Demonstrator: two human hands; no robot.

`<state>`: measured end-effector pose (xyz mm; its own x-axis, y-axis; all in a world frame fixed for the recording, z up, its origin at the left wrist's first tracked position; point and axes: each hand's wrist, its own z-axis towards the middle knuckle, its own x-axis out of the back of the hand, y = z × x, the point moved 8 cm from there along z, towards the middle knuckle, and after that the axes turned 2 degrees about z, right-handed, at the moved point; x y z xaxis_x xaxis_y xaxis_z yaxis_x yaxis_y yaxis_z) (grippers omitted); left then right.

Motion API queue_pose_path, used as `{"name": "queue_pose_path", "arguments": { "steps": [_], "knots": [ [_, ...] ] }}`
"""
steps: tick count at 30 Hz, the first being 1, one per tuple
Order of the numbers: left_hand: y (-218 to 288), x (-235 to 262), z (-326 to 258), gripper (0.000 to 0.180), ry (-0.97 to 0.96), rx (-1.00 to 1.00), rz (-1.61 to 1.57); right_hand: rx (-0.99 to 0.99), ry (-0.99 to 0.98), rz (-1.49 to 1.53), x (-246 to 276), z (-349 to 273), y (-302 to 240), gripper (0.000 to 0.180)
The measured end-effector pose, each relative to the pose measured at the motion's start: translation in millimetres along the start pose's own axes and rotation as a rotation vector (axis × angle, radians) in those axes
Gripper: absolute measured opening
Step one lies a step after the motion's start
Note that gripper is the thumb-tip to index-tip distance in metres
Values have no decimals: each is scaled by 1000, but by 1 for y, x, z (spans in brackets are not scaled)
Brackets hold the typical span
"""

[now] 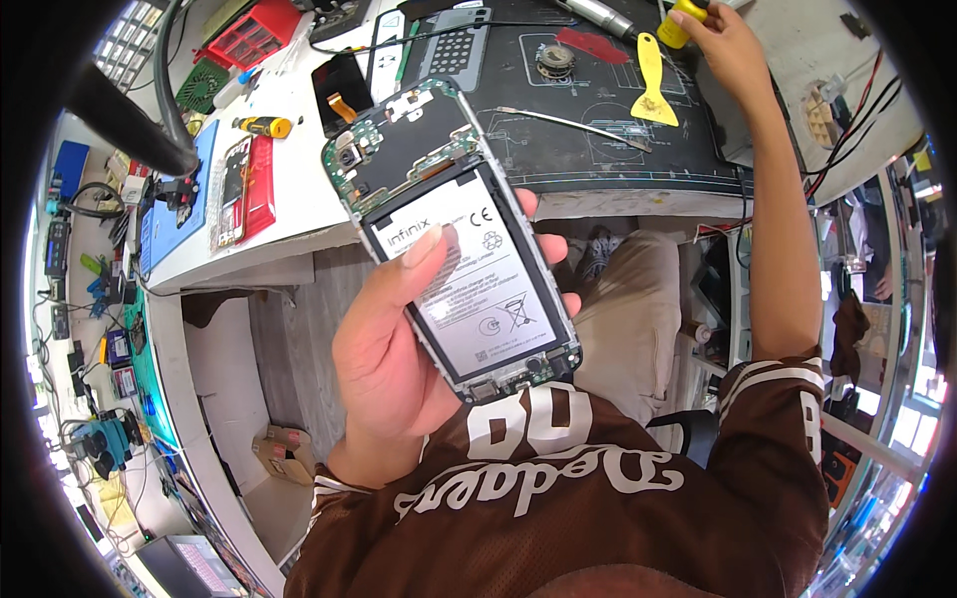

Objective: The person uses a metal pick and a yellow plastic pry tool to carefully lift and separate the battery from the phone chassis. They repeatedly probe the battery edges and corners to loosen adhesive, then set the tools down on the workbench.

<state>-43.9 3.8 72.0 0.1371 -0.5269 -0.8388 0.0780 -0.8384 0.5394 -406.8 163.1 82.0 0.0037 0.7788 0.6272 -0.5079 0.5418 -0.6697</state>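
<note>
Phone [461, 221], rear uncovered, held before the near edge of the tabletop [307, 184]. Progress, as judged: opening appears done; the battery [508, 284] and upper board [449, 154] still seem seated, and closing up remains. Whether any inner part has been worked on cannot be told. Left grip [384, 344]: partly closed, grasping the phone, thumb over the battery, fingers along the right side. Right grip [728, 42]: pinching a yellow bottle [682, 26], far right, near the scraper [652, 85].
</note>
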Motion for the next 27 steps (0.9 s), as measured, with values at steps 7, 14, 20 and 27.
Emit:
{"name": "queue_pose_path", "arguments": {
  "steps": [7, 14, 20, 27],
  "knots": [
    [1, 0, -2, 50, -14, -3, -27, 29, -76, -257, -38, 39, 39, 70],
    [4, 5, -1, 53, 74, -34, 82, -142, -39, -82, -25, 5, -12, 67],
    [0, 0, 7, 54, 25, 14, 54, 9, 235, 52, 31, -20, -19, 56],
    [-8, 5, 10, 56, 44, 35, 10, 23, -45, 50, -3, -91, -56, 42]
  ]
}}
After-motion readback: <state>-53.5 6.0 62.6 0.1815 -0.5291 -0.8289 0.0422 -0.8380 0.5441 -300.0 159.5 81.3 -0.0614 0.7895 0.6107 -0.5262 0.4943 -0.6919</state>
